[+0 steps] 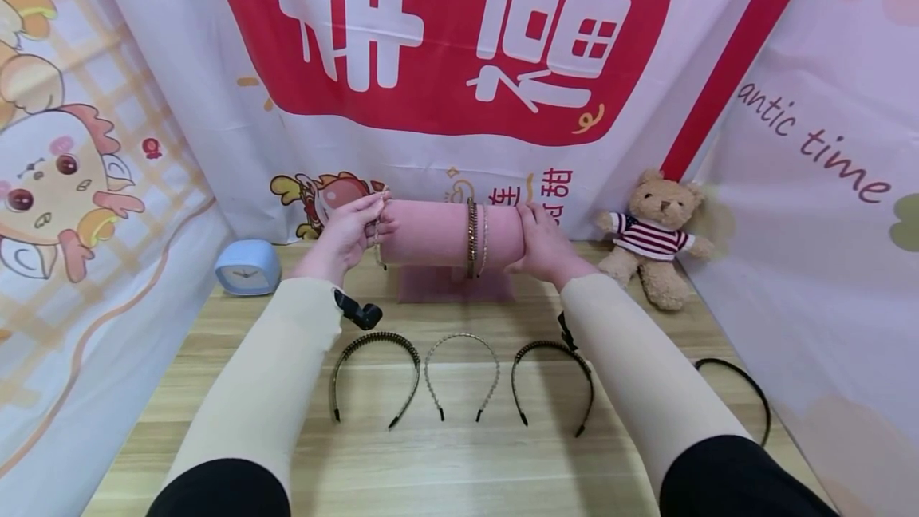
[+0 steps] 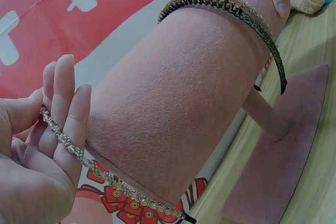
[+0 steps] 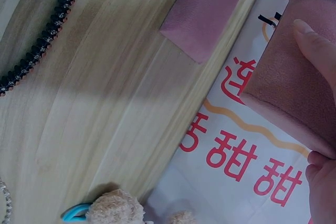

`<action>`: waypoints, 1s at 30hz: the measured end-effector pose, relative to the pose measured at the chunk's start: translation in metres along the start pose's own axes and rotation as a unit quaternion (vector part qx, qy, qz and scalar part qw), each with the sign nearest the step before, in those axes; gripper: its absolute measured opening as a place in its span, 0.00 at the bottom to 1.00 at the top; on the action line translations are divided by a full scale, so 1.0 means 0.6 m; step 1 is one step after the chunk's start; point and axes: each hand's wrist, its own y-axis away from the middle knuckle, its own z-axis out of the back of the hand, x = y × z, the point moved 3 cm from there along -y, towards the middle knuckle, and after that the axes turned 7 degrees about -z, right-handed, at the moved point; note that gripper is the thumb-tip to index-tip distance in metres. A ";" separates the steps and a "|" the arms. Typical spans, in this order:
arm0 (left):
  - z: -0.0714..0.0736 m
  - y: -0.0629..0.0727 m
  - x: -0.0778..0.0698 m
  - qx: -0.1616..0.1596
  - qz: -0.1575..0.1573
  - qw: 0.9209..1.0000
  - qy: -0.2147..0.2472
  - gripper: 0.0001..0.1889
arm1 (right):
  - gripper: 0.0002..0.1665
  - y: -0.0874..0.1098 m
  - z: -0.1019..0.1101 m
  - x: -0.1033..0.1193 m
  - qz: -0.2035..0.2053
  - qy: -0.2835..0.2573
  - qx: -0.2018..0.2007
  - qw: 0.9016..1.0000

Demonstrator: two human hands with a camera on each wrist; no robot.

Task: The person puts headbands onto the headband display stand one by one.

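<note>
A pink velvety cylinder display stand (image 1: 427, 234) stands at the back of the table. Near its middle hang a dark gold beaded headband (image 1: 471, 242) and, beside it, a thin crystal headband (image 1: 485, 239). At the stand's left end my left hand (image 1: 350, 231) pinches another sparkling beaded headband (image 2: 113, 182) between thumb and fingers. One black tip of that headband hangs down by the cylinder's left edge; its far side is hidden. My right hand (image 1: 547, 246) grips the cylinder's right end, with the thumb (image 3: 315, 45) on its surface.
Three headbands lie in a row on the table: a dark beaded one (image 1: 380, 337), a clear one (image 1: 463, 335) and another dark one (image 1: 551, 344). A black band (image 1: 754, 389) lies far right. A blue clock (image 1: 247, 267) stands left, a teddy bear (image 1: 655, 238) right.
</note>
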 end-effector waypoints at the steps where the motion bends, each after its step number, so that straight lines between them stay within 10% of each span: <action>1: -0.001 0.000 0.001 0.000 0.002 1.000 -0.001 0.23 | 0.76 0.000 0.000 0.000 0.000 0.000 0.000 1.000; 12: -0.023 -0.002 0.004 0.009 0.005 0.999 -0.033 0.23 | 0.76 0.003 0.001 0.001 0.001 -0.006 0.002 1.000; 18: -0.041 0.004 0.002 -0.027 -0.016 0.992 -0.125 0.23 | 0.76 0.004 0.001 0.002 -0.009 -0.006 0.006 1.000; 23: -0.052 0.014 -0.003 -0.064 -0.056 0.965 -0.246 0.25 | 0.77 0.005 0.000 0.003 -0.013 -0.006 0.005 1.000; 30: -0.055 0.025 -0.017 -0.079 -0.119 0.899 -0.415 0.23 | 0.76 0.006 0.005 0.008 -0.016 -0.004 0.008 1.000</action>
